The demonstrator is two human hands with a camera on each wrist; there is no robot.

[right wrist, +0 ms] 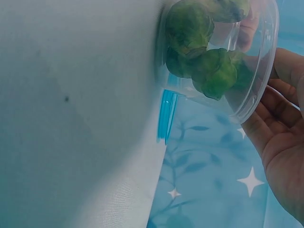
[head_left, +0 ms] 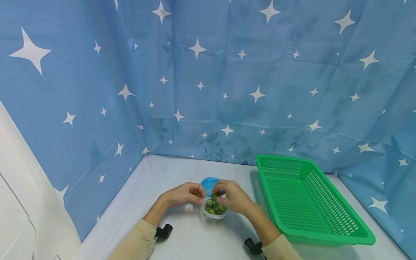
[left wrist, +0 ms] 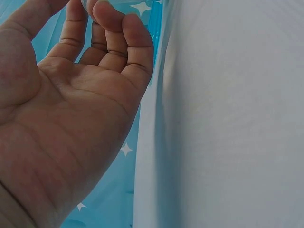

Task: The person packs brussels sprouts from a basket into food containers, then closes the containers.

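A small clear plastic tub (head_left: 214,216) holding several green Brussels sprouts (head_left: 216,208) stands on the white table. Above its far right side, my right hand (head_left: 235,196) pinches a single Brussels sprout (head_left: 213,196) between thumb and fingers. My left hand (head_left: 186,194) is at the tub's left rim with loosely bent fingers; whether the fingertips touch the rim is hard to tell. In the left wrist view the palm of the left hand (left wrist: 71,104) faces the camera and holds nothing visible. The right wrist view shows the tub (right wrist: 259,90) from the side, with sprouts through its wall.
A round blue lid (head_left: 209,182) lies just behind the tub. To the right is a large green plastic basket (head_left: 271,202) with perforated sides. A blue curtain (head_left: 214,90) with white stars hangs behind and to the left of the white table (head_left: 182,238).
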